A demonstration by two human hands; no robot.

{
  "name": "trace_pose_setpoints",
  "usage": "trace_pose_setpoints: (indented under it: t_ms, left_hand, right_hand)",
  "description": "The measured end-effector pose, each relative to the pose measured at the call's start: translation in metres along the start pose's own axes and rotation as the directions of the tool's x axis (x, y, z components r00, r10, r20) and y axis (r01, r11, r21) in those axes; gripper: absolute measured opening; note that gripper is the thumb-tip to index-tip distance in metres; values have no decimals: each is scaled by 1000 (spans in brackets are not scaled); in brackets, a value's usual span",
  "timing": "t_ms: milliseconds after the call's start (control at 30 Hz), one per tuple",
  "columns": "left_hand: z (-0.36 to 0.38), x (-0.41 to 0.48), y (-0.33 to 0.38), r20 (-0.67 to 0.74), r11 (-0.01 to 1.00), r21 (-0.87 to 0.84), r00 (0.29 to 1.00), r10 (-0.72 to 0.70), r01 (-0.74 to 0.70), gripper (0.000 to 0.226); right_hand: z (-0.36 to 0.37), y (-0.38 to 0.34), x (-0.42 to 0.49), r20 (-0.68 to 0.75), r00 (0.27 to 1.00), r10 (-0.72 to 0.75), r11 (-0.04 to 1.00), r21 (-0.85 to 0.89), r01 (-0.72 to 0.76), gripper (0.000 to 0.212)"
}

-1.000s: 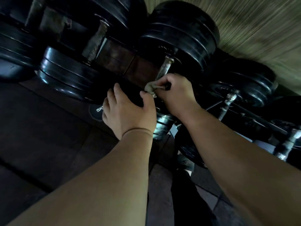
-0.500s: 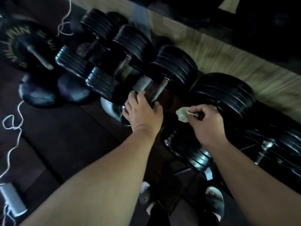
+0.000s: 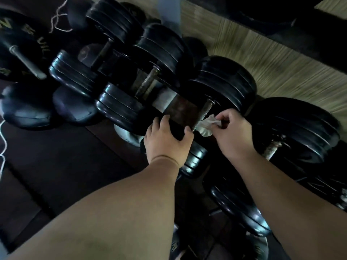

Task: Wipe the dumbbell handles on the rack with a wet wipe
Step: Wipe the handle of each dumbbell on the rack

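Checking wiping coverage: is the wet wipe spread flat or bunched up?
Bunched: the wet wipe hangs crumpled from the right hand's pinch, beside the handle.

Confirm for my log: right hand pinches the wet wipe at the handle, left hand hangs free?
No: the head view shows the left hand resting on the dumbbell's near plate; the right hand pinches the wet wipe at the handle.
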State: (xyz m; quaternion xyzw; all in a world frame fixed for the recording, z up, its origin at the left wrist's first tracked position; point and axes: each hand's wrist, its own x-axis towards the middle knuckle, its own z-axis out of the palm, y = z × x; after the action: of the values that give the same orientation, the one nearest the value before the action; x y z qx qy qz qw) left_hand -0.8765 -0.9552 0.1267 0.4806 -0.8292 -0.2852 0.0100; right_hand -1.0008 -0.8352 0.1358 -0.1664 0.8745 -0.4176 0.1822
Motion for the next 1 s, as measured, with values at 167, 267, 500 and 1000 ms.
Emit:
trace_pose_setpoints:
  t_ms: [167,267,500,1000]
  left_hand:
    - [-1,-3,-2,24,1000,8,1000,6,-6,84]
    - [-1,-2,-2,43,1000,16,999,-4,3,80]
    - [-1,-1,-1,39,999,37,999,-15,14,84]
    - [-3,-1,1,11,997,70,999,-31,30,78]
  right_hand:
    - [31,-1,21,-29,993,113,993,-35,-114,14]
    - [44,-2,20,45,991,129,992,5,-130,16]
    - [45,4,19,131,987,94,971,205,-120,11]
    - [57,18,27,86,953,-290,950,-93,298,22]
